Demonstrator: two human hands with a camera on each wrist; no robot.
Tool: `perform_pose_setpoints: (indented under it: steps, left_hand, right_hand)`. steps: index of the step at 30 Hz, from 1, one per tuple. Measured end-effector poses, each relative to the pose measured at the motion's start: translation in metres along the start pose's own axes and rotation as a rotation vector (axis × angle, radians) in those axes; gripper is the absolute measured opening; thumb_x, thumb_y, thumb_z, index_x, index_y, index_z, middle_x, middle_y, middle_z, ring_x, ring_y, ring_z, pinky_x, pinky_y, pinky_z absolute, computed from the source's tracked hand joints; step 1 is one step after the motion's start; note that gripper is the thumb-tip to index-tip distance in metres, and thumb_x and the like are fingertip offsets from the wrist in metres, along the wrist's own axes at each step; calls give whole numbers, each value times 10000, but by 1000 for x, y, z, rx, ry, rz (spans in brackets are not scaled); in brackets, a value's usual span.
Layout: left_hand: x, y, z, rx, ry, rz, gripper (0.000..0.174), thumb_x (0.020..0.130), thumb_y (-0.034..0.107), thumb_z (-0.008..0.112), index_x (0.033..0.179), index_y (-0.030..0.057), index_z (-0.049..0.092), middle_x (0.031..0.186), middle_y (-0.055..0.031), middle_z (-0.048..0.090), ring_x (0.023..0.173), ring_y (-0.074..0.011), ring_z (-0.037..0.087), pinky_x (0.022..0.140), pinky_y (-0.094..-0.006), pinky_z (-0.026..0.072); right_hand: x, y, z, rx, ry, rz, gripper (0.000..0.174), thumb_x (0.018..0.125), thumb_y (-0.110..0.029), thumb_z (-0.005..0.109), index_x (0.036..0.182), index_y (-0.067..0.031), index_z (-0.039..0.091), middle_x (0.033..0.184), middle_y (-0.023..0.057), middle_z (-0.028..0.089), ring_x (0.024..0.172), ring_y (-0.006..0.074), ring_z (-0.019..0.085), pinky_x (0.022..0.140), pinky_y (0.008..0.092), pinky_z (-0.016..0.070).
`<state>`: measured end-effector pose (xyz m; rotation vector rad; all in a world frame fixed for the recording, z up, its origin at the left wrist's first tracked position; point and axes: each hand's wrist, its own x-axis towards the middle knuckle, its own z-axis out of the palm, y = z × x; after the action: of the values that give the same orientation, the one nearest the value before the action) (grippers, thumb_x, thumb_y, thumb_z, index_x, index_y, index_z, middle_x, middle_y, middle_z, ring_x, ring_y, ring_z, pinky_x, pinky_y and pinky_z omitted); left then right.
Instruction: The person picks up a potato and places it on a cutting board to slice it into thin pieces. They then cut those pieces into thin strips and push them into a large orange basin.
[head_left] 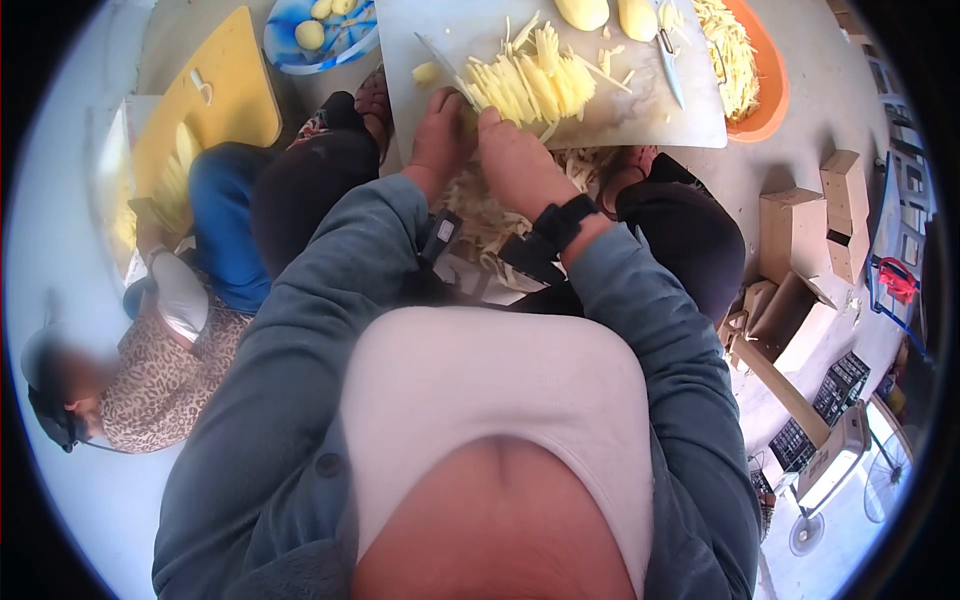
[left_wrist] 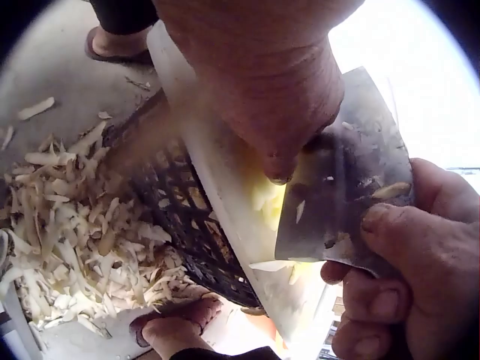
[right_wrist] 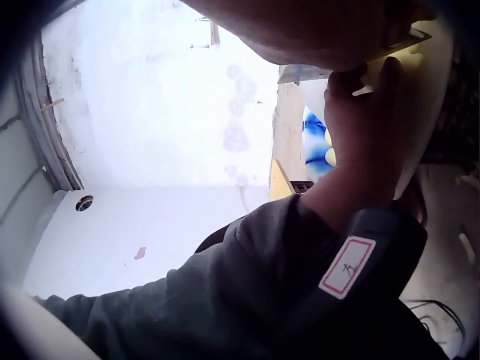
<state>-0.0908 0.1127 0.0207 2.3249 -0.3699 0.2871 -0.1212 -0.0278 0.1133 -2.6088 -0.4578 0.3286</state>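
Observation:
A cleaver (left_wrist: 345,172) is in my right hand (head_left: 520,165); in the left wrist view its thumb (left_wrist: 390,225) presses on the flat of the blade and the fingers curl below. My left hand (head_left: 440,135) is close beside the blade on the white cutting board (head_left: 640,125), its fingers bent over a peeled potato (right_wrist: 409,60) that they largely hide. Cut potato strips (head_left: 530,85) are heaped just beyond the blade. A small potato piece (head_left: 425,74) lies left of it.
Whole peeled potatoes (head_left: 582,12) and a blue-handled knife (head_left: 672,75) lie on the board. An orange basin (head_left: 770,90) of strips stands right, a blue-white basin (head_left: 290,55) left. Peelings (left_wrist: 82,240) cover the floor beneath. A seated person (head_left: 170,370) is at left by a yellow board (head_left: 235,90).

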Motion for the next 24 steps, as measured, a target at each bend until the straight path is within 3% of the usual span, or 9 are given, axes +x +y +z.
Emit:
perform_pose_setpoints:
  steps: [4, 6, 8, 10, 13, 24]
  left_hand:
    - [-1, 3, -3, -12, 21, 3, 373, 711, 137, 713, 1037, 44, 556, 1113, -153, 521, 985, -368, 552, 821, -408, 474]
    - [-1, 4, -4, -22, -1, -19, 378, 711, 144, 717, 1041, 50, 557, 1114, -148, 518, 998, -358, 547, 830, -403, 471]
    - [-2, 5, -6, -35, -23, -41, 383, 711, 152, 721, 1045, 55, 559, 1116, -142, 516, 1011, -348, 543, 839, -398, 469]
    - [-1, 6, -8, -10, -87, -80, 351, 731, 129, 704, 1043, 65, 558, 1106, -112, 508, 846, -277, 573, 725, -342, 482]
    - [-2, 4, -9, -48, -71, -36, 343, 740, 128, 702, 1047, 72, 557, 1090, -101, 505, 772, -245, 568, 682, -325, 478]
    - [-4, 2, -5, -79, -29, -56, 327, 734, 142, 712, 1021, 88, 564, 1082, -94, 515, 837, -261, 568, 710, -331, 480]
  right_hand:
    - [5, 9, 15, 17, 41, 36, 239, 763, 27, 526, 973, 40, 412, 785, 239, 606, 719, 390, 639, 628, 434, 526]
    - [6, 13, 11, 55, 2, 53, 141, 841, -9, 454, 977, 18, 431, 872, 256, 614, 813, 400, 631, 712, 461, 510]
    - [10, 24, 10, 75, 3, 46, 147, 840, -2, 446, 983, 23, 430, 882, 266, 611, 824, 407, 625, 723, 468, 504]
    - [8, 27, 7, 95, 1, 40, 154, 838, 4, 438, 990, 29, 428, 893, 275, 608, 834, 415, 620, 735, 474, 498]
    - [4, 23, 0, 103, 16, 77, 171, 827, 15, 448, 995, 34, 428, 883, 279, 605, 835, 427, 614, 728, 474, 498]
    - [-3, 11, -10, 2, -12, 24, 166, 805, 30, 473, 967, 42, 440, 812, 262, 616, 792, 412, 627, 698, 467, 507]
